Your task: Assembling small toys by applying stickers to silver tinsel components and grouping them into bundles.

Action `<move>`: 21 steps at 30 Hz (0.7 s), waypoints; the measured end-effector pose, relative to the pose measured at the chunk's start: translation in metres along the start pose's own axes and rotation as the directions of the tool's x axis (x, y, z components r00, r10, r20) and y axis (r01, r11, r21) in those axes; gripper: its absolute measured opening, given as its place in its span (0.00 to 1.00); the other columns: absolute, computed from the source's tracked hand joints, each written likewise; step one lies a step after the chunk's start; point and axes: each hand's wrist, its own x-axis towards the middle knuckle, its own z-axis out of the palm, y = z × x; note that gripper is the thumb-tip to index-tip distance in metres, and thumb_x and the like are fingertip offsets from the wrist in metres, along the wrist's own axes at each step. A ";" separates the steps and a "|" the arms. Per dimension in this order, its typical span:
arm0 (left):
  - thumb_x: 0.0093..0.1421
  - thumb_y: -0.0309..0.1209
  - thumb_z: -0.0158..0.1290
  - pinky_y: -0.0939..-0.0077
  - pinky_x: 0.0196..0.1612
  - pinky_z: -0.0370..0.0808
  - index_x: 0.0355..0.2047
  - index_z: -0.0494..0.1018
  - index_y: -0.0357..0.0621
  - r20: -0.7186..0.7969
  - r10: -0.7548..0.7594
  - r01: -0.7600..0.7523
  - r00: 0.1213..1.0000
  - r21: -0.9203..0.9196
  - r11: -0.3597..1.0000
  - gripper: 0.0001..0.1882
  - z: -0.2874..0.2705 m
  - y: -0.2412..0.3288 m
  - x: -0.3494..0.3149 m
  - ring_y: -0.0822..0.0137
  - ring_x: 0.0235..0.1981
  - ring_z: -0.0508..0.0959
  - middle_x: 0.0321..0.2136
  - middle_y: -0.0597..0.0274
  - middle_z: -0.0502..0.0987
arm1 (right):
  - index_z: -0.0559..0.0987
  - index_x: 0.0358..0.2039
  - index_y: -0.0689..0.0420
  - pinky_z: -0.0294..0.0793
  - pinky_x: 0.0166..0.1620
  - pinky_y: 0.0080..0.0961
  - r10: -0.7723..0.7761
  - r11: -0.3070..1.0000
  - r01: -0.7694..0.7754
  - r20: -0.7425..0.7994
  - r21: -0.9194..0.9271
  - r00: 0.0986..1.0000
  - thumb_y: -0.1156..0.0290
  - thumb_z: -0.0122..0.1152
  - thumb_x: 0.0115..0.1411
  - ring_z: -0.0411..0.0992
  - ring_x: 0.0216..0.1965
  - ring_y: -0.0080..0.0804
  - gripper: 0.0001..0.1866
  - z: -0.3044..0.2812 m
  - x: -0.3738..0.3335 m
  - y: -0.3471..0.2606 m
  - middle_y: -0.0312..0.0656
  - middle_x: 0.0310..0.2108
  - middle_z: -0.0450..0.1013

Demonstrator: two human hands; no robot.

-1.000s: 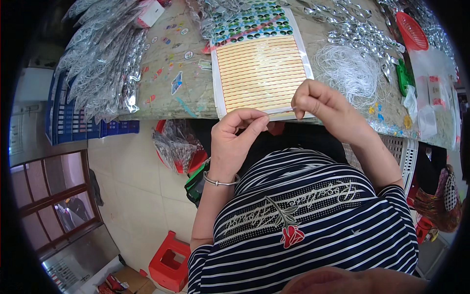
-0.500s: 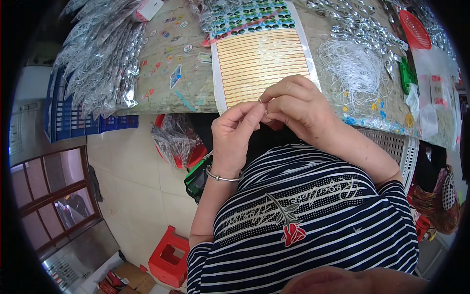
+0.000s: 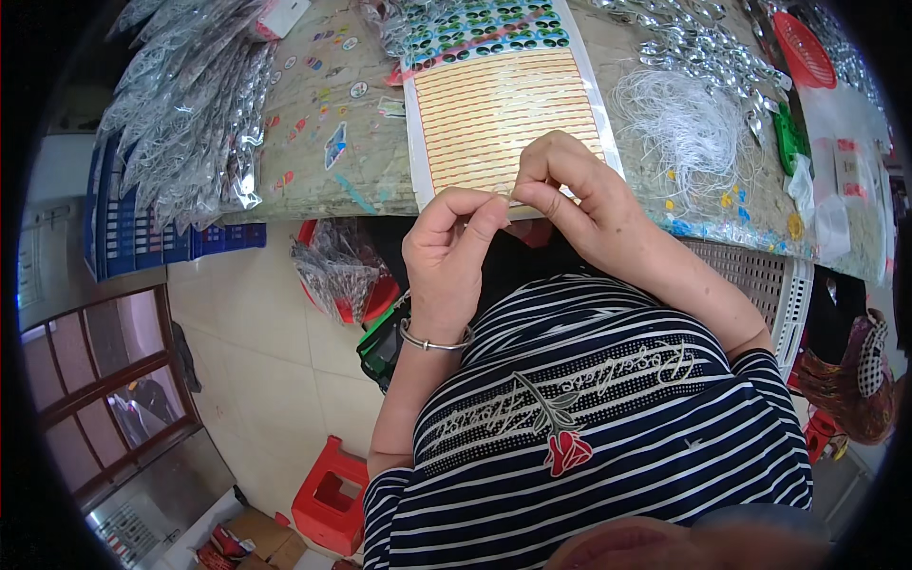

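My left hand (image 3: 448,249) and my right hand (image 3: 581,198) meet over the table's near edge, fingertips almost touching. Thumb and forefinger are pinched together on each. Whatever lies between them is too small to make out. Just beyond my hands is a sticker sheet (image 3: 503,109), with rows of thin yellow strips edged in red and rows of green and blue round stickers at its far end. To the right of the sheet lies a loose heap of white string (image 3: 679,123).
Clear plastic packets with silvery contents (image 3: 195,104) pile at the left over a blue crate (image 3: 142,223). Silver twisted pieces (image 3: 703,43), a red basket (image 3: 805,49) and a green object (image 3: 788,138) lie at the right. A red stool (image 3: 331,494) stands on the floor.
My right hand's fingers have curled in, and its thumb now points toward my left hand's fingertips. The left hand has shifted slightly left. The sticker sheet stays nearly in place.
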 end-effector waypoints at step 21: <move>0.58 0.23 0.56 0.87 0.34 0.69 0.33 0.76 0.36 -0.036 -0.193 0.190 0.981 -0.058 0.980 0.04 -0.004 -0.003 0.001 0.79 0.28 0.73 0.26 0.66 0.76 | 0.77 0.34 0.61 0.70 0.39 0.19 0.407 0.752 -0.463 0.221 0.469 0.886 0.73 0.57 0.61 0.69 0.33 0.21 0.05 0.001 0.011 0.001 0.36 0.32 0.70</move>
